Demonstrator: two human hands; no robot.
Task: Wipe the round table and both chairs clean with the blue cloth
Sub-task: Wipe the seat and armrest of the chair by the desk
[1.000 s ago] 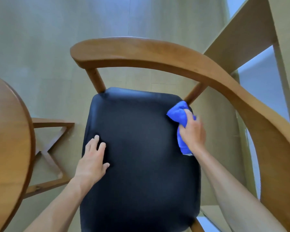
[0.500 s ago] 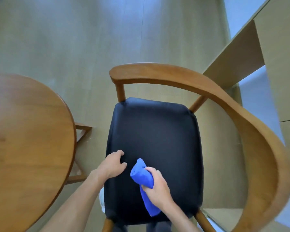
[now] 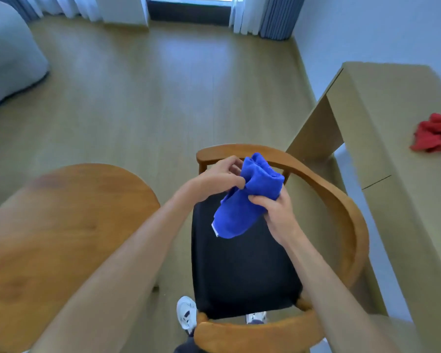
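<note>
Holding the cloth (image 3: 242,200) above the chair (image 3: 242,266), both hands, left (image 3: 218,180) and right (image 3: 278,212), grip it; you cannot judge cleanliness; bench (image 3: 61,225) at nine o'clock.

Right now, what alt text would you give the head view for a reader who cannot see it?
Both hands hold a bunched blue cloth above the black seat of a wooden chair: the left hand pinches its edge, the right hand grips it from below. A round wooden table stands left; a red cloth lies on a desk at right.
</note>
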